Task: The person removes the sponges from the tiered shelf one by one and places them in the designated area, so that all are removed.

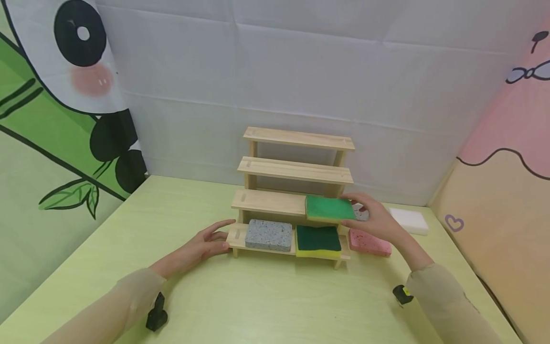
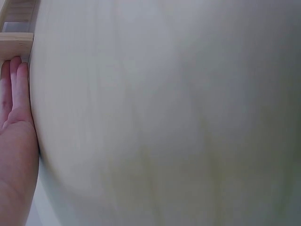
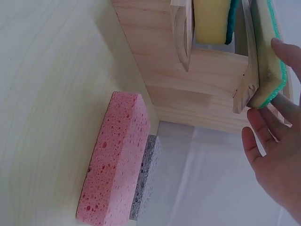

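Green sponge [image 1: 330,208], lying at the right of the wooden rack [image 1: 294,170] on its second step up, should prove light, soft and squeezable, best taken by the outer end the right hand [image 1: 373,219] pinches, while the left hand [image 1: 195,249], fingers extended, touches the rack's left end.

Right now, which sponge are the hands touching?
The bright green sponge on the second step up: the right hand grips its end. The dark green sponge, on the bottom step, and the others are untouched.
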Motion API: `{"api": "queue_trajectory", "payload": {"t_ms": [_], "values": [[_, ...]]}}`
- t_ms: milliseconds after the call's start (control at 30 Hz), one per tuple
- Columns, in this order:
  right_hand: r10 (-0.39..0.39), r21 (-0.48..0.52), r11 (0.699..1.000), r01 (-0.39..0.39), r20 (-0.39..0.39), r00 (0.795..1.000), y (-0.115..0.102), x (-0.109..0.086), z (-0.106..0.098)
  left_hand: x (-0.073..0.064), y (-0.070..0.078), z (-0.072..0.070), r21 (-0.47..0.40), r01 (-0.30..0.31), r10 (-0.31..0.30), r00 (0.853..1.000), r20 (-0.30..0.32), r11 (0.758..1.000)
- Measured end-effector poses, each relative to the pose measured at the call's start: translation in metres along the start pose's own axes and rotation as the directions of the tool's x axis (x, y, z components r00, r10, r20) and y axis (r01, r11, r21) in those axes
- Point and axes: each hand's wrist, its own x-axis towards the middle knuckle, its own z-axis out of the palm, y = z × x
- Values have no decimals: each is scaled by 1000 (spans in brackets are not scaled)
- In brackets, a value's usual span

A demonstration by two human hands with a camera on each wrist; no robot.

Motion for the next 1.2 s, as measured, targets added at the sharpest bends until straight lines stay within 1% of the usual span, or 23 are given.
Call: {"api": "queue_trajectory", "payload": {"t_ms": [233, 433, 700, 867, 967, 1200], "values": [[0, -26, 1000, 0, 7, 1000, -3, 1, -2, 0, 0, 0, 3, -7, 7, 1000, 8, 1000], [23, -48, 999, -24, -15, 1000, -1, -3, -4, 0, 0, 0, 4, 0, 0, 1000, 4, 1000], [13, -93, 996, -19, -65, 998, 8, -16, -10, 0, 0, 1, 7, -2, 2, 1000, -2, 1000], [12, -100, 995, -21, -90, 996, 12, -26, -15, 0, 0, 0, 14, -9, 9, 1000, 5, 1000], [2, -101, 995, -14, -112, 994, 15, -32, -19, 0, 0, -1, 15, -7, 7, 1000, -2, 1000], [-3, -125, 992, -17, -156, 988, 23, -45, -28, -1, 2, 0, -4, 4, -4, 1000, -4, 1000]]}}
